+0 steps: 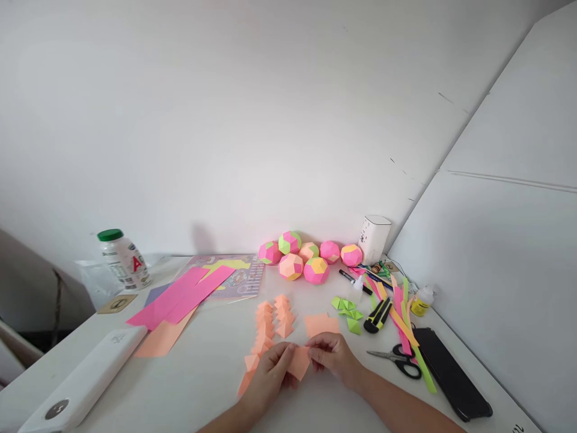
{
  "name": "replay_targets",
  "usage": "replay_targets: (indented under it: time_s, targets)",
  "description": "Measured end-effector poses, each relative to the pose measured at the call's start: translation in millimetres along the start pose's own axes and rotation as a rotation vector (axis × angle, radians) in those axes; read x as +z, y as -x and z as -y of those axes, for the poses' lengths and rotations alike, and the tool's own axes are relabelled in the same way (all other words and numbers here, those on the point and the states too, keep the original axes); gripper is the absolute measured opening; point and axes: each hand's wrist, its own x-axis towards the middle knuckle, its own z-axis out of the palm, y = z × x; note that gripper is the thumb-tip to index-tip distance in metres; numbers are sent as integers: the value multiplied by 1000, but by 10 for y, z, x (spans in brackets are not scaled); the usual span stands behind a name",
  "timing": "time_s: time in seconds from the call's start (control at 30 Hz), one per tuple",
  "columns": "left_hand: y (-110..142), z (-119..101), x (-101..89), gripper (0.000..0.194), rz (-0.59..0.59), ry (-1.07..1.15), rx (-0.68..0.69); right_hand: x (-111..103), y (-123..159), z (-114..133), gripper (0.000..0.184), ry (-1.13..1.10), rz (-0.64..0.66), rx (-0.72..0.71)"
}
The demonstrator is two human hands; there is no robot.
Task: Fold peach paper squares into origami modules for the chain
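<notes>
A small piece of orange paper [299, 362] is held up between my two hands near the front of the table. My left hand [271, 373] pinches its left edge between thumb and fingers. At its upper right corner, the fingers of my right hand [332, 359] close on the same piece. Just beyond lies a flat orange paper sheet [321, 325]. Rows of folded orange paper pieces [265, 322] stand behind and left of my left hand. Several folded green paper pieces [347, 311] lie past my right hand.
Scissors [396, 356], a box cutter [378, 316], paper strips [403, 319], a glue bottle [422, 300] and a black phone-like case [451, 373] lie right. Multicoloured paper balls [291, 266] rest by the wall. Pink sheets [180, 294], a green-capped bottle [124, 261] and a long white device [85, 379] are left.
</notes>
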Motion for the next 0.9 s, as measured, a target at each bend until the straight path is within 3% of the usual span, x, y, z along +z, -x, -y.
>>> replay_targets:
  time_s: [0.47,0.67,0.8,0.9]
  targets:
    - [-23,60,-12,34,-95,18,-27,-14,-33,-38,35,-17,-6,-22]
    - [-133,217,-61,35,-109,-29,126,-24,-46,-68,37,-31,-9,-19]
    - [-183,291,-84,35,-88,21,150,-37,-54,-93,36,-23,-2,-15]
    - [-147,224,-70,35,-68,69,133,-31,-44,-75,36,-9,1,-8]
